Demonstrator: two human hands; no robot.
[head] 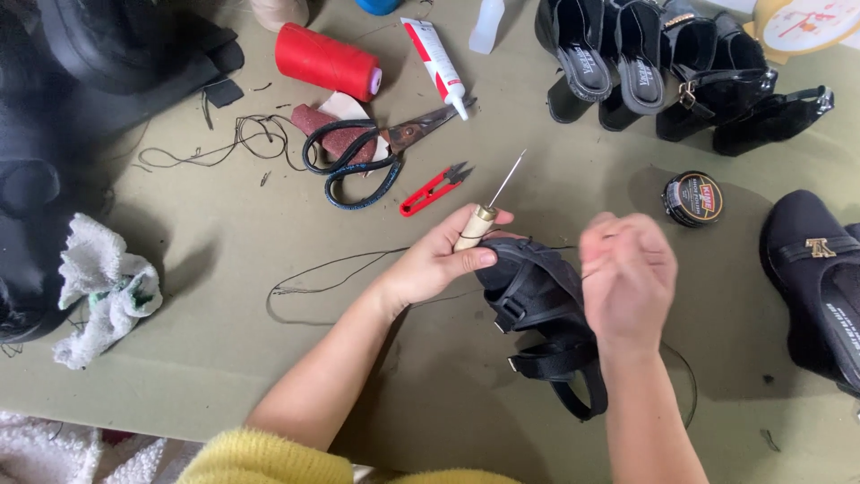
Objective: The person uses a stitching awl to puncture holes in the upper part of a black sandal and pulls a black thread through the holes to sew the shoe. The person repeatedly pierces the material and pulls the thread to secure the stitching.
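My left hand [441, 262] grips a wooden-handled awl [484, 211] whose metal needle points up and away, and it also presses on the edge of a black strappy sandal [537, 309] lying on the olive cloth. My right hand [627, 278] is blurred, fingers curled, just right of and above the sandal; it seems to pinch a thin black thread [340, 269], though I cannot see the grip clearly. The thread trails left across the cloth from the sandal.
Black-handled scissors [358, 157], red thread snips [434, 188], a red thread spool [327, 61], a glue tube [436, 63] and a round polish tin [692, 198] lie beyond. Black shoes [663, 63] stand at the back right, another shoe [820, 278] at the right, a white rag [103, 287] at the left.
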